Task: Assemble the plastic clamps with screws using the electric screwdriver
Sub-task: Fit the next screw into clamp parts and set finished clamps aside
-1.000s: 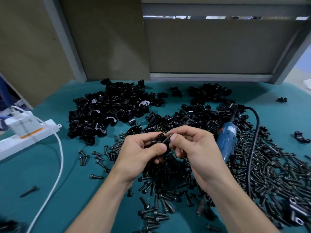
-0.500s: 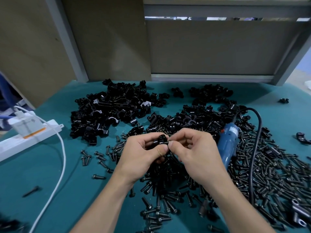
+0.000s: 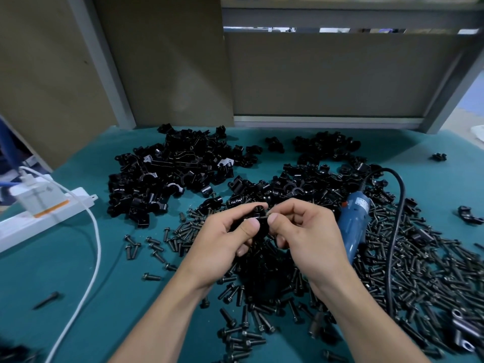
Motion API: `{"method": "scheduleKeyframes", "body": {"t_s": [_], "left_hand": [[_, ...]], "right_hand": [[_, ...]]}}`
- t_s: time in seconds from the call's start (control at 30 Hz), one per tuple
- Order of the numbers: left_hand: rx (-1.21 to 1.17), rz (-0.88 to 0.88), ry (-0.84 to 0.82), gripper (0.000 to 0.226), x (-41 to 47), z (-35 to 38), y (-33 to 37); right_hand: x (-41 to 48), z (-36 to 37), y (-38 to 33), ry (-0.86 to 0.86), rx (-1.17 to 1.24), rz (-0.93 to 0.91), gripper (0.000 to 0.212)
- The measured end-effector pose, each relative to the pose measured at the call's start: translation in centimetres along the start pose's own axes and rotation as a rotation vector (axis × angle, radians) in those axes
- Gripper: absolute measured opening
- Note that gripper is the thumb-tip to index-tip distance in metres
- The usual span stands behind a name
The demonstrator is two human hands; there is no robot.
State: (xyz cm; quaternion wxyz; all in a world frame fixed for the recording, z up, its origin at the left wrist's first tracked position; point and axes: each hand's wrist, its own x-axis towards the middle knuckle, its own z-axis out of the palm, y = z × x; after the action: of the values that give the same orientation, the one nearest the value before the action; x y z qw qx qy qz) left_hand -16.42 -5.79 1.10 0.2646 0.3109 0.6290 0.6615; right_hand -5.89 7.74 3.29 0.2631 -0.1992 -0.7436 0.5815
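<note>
My left hand (image 3: pixel 225 239) pinches a small black plastic clamp (image 3: pixel 258 211) above the middle of the table. My right hand (image 3: pixel 307 235) holds a dark screw (image 3: pixel 264 217) between thumb and forefinger, its tip at the clamp's side. The two hands touch at the fingertips. A blue electric screwdriver (image 3: pixel 353 226) lies on the screws just right of my right hand, its black cord (image 3: pixel 398 210) arching over it. Loose black clamps (image 3: pixel 167 176) are heaped at the back left and back middle. Dark screws (image 3: pixel 419 279) cover the right and front of the table.
The table has a teal mat (image 3: pixel 65 271). A white power strip (image 3: pixel 44 213) with a plugged adapter lies at the left edge, and a white cable (image 3: pixel 91 252) curves down from it. A lone screw (image 3: pixel 47 299) lies front left. Brown panels with grey posts close off the back.
The hands drifted slightly toward the camera's lower middle. The screw in my right hand turned from angled upward to lying level against the clamp.
</note>
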Motion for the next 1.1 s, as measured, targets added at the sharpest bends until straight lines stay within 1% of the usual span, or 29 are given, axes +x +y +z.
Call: {"method": "scheduleKeyframes", "body": {"t_s": [0.1,0.2,0.27,0.33,0.4,0.53,0.63,0.67,0.73,0.87,0.93,0.97,1.03,1.1], "left_hand": [[0.004,0.004,0.016,0.022,0.2,-0.1,-0.1],[0.015,0.011,0.011,0.031,0.1,-0.3,-0.1],[0.020,0.025,0.015,0.033,0.0,-0.2,0.0],[0.027,0.047,0.039,0.030,-0.1,0.0,0.1],[0.076,0.073,0.054,0.028,-0.2,0.0,0.1],[0.208,0.115,0.104,0.036,-0.5,-0.1,0.2],[0.326,0.087,0.146,0.037,-0.5,0.0,0.0],[0.347,0.086,0.156,0.037,-0.5,0.0,0.0],[0.365,0.138,0.163,0.041,-0.7,0.1,0.1],[0.444,0.221,0.159,0.054,-1.0,0.6,0.9],[0.457,0.240,0.155,0.063,-1.1,0.7,0.9],[0.465,0.235,0.157,0.061,-1.0,0.7,0.9],[0.476,0.218,0.165,0.045,-0.9,0.6,0.6],[0.483,0.183,0.190,0.037,-0.8,0.5,0.3]], "right_hand": [[0.0,0.0,0.0,-0.035,0.014,-0.019,0.020],[0.0,-0.2,-0.2,-0.042,-0.025,-0.045,0.021],[-0.1,-0.3,-0.4,-0.037,-0.107,-0.076,0.021],[-0.2,-0.3,-0.4,-0.037,-0.226,-0.116,0.021],[-0.3,-0.2,-0.4,-0.043,-0.308,-0.141,0.023],[-0.3,0.2,-0.1,-0.096,-0.422,-0.111,0.031],[-0.3,0.3,0.0,-0.110,-0.500,-0.087,0.041],[-0.3,0.3,0.0,-0.110,-0.517,-0.088,0.043],[-0.4,0.2,-0.1,-0.107,-0.525,-0.094,0.047],[-0.3,0.1,-0.3,-0.123,-0.465,-0.070,0.050],[-0.2,0.0,-0.3,-0.135,-0.432,-0.054,0.049],[-0.2,0.0,-0.4,-0.134,-0.418,-0.054,0.047],[-0.3,-0.1,-0.6,-0.120,-0.395,-0.076,0.039],[-0.3,-0.3,-0.8,-0.137,-0.362,-0.094,0.025]]}}
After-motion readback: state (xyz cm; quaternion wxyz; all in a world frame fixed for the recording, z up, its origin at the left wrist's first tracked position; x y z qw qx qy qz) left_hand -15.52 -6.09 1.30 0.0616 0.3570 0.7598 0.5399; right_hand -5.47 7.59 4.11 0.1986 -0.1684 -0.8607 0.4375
